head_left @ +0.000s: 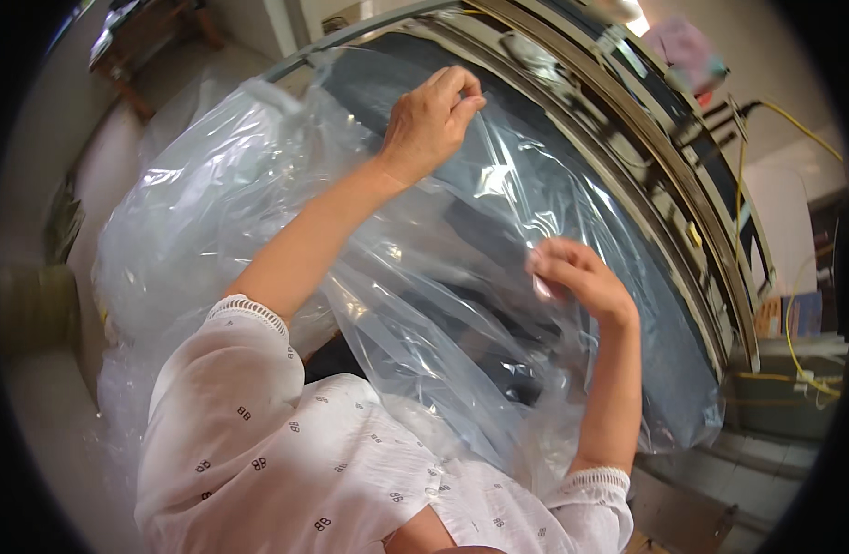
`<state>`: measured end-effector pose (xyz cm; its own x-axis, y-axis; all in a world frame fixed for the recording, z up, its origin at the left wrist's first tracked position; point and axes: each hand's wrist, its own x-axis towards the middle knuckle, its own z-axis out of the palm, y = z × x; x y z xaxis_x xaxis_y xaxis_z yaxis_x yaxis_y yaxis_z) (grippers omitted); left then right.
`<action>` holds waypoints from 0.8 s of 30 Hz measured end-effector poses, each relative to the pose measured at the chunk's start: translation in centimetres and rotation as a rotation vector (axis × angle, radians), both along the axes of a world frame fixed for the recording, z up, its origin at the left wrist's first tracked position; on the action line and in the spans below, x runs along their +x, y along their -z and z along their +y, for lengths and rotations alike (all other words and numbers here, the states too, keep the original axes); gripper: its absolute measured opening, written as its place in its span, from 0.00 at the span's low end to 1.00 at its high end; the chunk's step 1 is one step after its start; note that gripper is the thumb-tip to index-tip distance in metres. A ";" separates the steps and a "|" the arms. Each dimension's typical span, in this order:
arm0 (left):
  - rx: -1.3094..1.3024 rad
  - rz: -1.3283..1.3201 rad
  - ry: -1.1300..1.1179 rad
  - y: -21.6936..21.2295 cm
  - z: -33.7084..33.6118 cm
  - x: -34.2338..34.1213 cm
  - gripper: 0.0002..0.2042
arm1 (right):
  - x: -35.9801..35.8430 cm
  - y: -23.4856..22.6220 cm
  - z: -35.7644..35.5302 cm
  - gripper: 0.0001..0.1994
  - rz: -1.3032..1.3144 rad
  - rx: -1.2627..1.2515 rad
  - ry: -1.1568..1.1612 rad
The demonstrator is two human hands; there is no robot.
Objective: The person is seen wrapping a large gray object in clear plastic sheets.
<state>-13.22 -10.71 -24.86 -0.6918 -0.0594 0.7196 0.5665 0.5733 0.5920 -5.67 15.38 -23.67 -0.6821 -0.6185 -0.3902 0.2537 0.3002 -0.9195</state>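
A large clear plastic sheet point(397, 249) spreads in loose, shiny folds over a dark grey surface point(378, 78) in front of me. My left hand point(431, 125) is raised over its far part, thumb and fingers pinched together on the film. Nearer and to the right, my right hand point(577, 272) also has its fingertips closed on the plastic and is slightly blurred. Between the two hands the film runs in a glossy, creased line. More of the sheet bunches up at the left and falls toward my body.
Long metal rails point(618, 120) of a machine curve along the far right side of the dark surface. A yellow cable point(740, 175) hangs at the right. A wooden stool or small table point(147, 42) stands at the upper left. A pink item point(683, 55) sits beyond the rails.
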 end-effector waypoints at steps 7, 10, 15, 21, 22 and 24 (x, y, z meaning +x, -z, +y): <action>-0.229 -0.085 -0.640 5.1 -13.3 -3.5 0.05 | -0.3 2.2 7.0 0.11 -0.249 -0.252 0.188; -0.291 -0.116 -0.791 5.7 -16.2 -4.8 0.06 | -0.1 2.0 6.2 0.11 -0.255 -0.251 0.196; 0.098 -0.532 -0.381 5.6 -21.0 -8.2 0.07 | -0.5 2.3 6.0 0.12 -0.248 -0.253 0.270; 0.315 -0.596 -0.146 3.6 -20.9 -8.1 0.08 | -0.8 2.3 6.0 0.13 -0.303 -0.295 0.280; 0.314 -0.595 -0.145 3.3 -20.8 -8.0 0.08 | -0.8 2.4 6.0 0.13 -0.294 -0.314 0.282; 0.372 -0.575 -0.077 2.8 -20.8 -7.7 0.07 | -0.8 2.6 6.0 0.13 -0.283 -0.334 0.283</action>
